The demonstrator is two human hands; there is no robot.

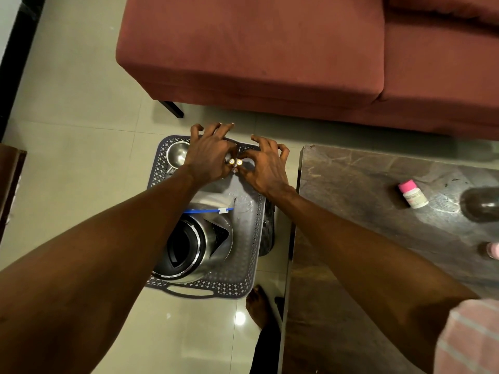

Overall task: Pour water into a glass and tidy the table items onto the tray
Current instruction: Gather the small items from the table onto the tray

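Your bare arms reach forward and down. Your left hand point(209, 155) and right hand point(266, 164) meet thumb-side, each pinching something small, other fingers point(216, 129) splayed and curled.

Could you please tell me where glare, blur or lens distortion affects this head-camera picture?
Head view: glare spots on the floor tiles; the dark jar at the right edge is blurred; wide-angle stretch swells both forearms; the tray and the kettle stay sharp.

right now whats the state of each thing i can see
kettle: upright on tray, lid shut
tray: on floor
zip bag: lying on tray
steel cup: upright on tray
left hand: pinching small item
right hand: pinching small item
pink-capped bottle: on table, capped
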